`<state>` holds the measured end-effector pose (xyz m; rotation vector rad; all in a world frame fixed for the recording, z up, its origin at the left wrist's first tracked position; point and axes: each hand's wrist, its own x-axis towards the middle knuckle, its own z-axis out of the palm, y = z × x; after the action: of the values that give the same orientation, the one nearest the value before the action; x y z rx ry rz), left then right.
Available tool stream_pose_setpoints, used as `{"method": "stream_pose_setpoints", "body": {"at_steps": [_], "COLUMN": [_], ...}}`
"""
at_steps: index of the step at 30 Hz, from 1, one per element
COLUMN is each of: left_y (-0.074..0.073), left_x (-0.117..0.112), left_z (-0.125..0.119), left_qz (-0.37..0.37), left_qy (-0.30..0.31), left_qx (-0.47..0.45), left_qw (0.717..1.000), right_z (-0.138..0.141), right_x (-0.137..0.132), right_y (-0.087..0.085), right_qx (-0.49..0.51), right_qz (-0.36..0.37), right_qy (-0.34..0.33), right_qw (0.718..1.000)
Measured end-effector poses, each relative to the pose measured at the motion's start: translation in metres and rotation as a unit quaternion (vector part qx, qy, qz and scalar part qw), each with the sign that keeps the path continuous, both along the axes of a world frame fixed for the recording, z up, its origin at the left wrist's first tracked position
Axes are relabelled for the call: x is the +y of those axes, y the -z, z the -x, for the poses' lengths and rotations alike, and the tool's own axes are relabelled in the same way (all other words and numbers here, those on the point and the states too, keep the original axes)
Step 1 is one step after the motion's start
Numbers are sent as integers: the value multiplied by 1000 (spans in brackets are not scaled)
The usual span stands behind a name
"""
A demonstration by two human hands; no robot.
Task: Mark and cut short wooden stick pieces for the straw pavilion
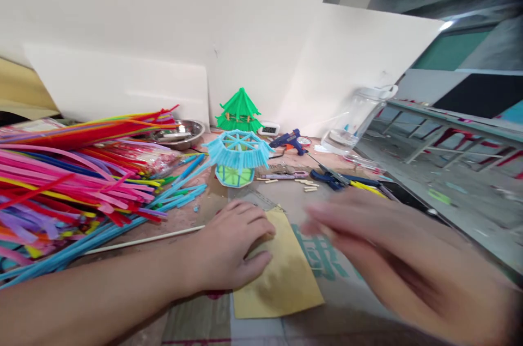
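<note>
My left hand rests palm down on the left side of a yellow sheet, with its fingers loosely curved and the thumb apart. Nothing shows in its grasp. Over to the right, my right hand is smeared by motion, just beyond the sheet's right edge. Its fingertips look close together, but I cannot make out whether they hold anything. A thin pale stick lies left of my left hand, partly hidden by it. Behind the sheet stands a light blue model, with a green tiered roof piece behind it.
Bundles of colourful pipe cleaners cover the left side, near a metal bowl. A blue glue gun, short pale stick pieces, dark-handled pliers and a clear water jug stand or lie toward the back right.
</note>
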<state>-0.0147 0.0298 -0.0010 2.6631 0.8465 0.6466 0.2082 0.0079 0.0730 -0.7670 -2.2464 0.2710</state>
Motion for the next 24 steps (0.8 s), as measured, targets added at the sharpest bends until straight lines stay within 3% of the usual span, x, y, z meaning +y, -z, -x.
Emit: {"method": "stream_pose_setpoints", "body": {"at_steps": [1,2,4,6,9,17,19,21,24], "left_y": [1,3,5,6,5,7,7,6,5], "left_x": [0,1,2,3,4,6,6,7,7], "left_z": [0,1,1,0,0,-1,-1,-1,0], "left_qz": [-3,-5,-8,-12,-20,-45,-48,-48,-54], "left_qy": [0,-1,2,9,17,6,5,7,10], "left_qx": [2,4,9,12,25,39,37,38,44], "left_qw": [1000,1000,1000,1000,999,998,998,998,997], "right_z": [-3,-5,-8,-8,-7,-8,-9,-9,-9], "right_x": [6,15,33,46,51,54,55,54,50], "right_y": [6,15,38,60,76,77,79,79,75], "right_qx": [-2,23,121,164,186,280,280,254,153], "right_qz": [7,89,254,330,363,457,456,436,335], "right_qy": [-9,0,-5,-1,18,-47,-47,-33,9], "right_qw": [1000,996,960,930,913,843,843,863,930]}}
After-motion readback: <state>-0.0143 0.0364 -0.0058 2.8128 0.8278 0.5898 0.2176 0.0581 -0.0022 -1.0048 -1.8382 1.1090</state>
